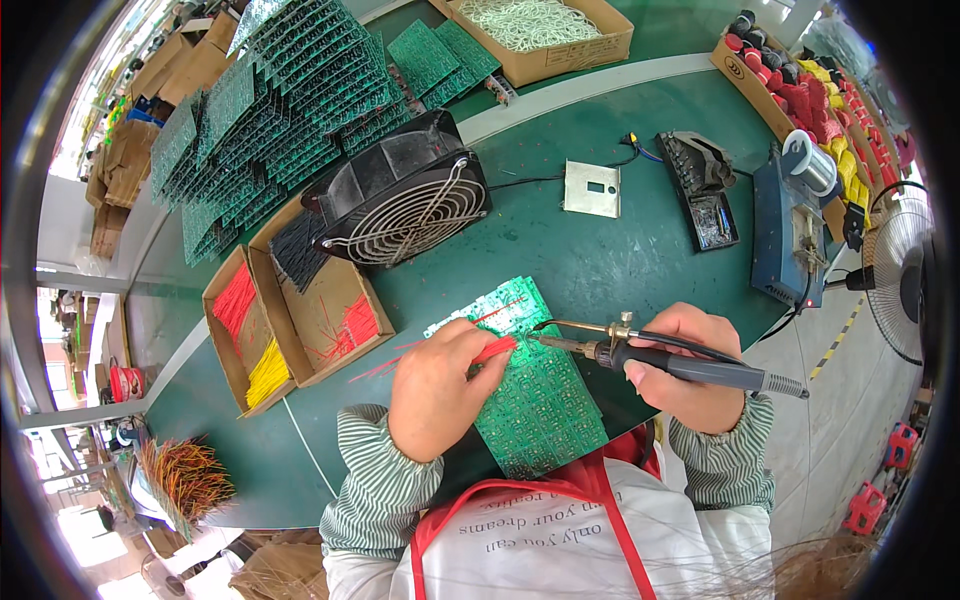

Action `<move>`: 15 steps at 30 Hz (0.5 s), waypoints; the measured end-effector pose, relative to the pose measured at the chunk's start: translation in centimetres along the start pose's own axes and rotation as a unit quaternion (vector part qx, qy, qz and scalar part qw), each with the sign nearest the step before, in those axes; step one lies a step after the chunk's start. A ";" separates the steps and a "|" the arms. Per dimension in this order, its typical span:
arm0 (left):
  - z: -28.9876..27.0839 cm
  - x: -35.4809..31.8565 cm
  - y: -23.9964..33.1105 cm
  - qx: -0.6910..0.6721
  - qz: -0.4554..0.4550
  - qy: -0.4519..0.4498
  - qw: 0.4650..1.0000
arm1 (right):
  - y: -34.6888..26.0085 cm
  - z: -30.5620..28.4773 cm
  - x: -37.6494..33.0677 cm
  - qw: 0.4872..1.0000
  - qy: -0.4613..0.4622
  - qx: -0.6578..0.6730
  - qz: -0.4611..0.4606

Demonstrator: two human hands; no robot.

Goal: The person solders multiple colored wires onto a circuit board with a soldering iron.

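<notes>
A green circuit board panel [540, 400] lies on the table in front of me, its near end close to my apron. My left hand [440, 385] is closed in a pinch on several red wires [490, 350], whose ends reach the upper part of the panel. In my right hand [695, 365] is a grey soldering iron [690, 366] with a thin feed tube [590, 326] clamped along it. The iron's tip points left at the board, close to the wire ends; whether it touches them I cannot make out.
Beyond my left hand stand cardboard trays [330, 368] of red, yellow and dark wires. A black fan [410, 195] and stacked circuit boards [290, 100] fill the far left. At the right are a blue soldering station [785, 235], a solder spool [810, 163] and a black tool box [700, 190].
</notes>
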State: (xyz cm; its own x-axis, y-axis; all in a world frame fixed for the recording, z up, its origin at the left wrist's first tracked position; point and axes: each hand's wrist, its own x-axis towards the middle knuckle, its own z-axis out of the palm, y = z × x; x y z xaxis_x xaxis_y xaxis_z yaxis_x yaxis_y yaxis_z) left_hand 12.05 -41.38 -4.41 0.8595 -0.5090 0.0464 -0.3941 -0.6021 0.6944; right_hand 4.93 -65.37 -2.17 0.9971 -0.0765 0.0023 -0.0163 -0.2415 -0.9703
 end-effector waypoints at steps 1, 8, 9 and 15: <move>-0.1 0.0 0.2 0.002 -0.006 -0.004 1.000 | 0.1 -0.1 -0.1 1.000 0.001 0.000 0.000; -5.4 -0.6 -0.9 0.121 -0.103 0.236 0.959 | 0.2 -0.6 -0.4 1.000 0.005 -0.020 0.000; -5.5 -0.6 -0.6 0.106 -0.109 0.241 0.959 | 0.3 -0.6 -0.5 1.000 0.009 -0.017 -0.002; -0.6 0.2 1.8 0.056 0.031 0.051 0.997 | 0.2 -1.3 -0.8 1.000 0.027 0.005 -0.002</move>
State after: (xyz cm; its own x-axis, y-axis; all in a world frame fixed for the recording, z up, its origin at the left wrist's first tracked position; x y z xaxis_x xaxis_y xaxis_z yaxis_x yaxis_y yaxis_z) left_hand 11.73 -42.15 -2.74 0.8588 -0.4855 0.1635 -0.4763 -0.6391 0.6039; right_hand 4.07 -66.65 -2.00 0.9916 -0.1280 0.0193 -0.0111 -0.2328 -0.9725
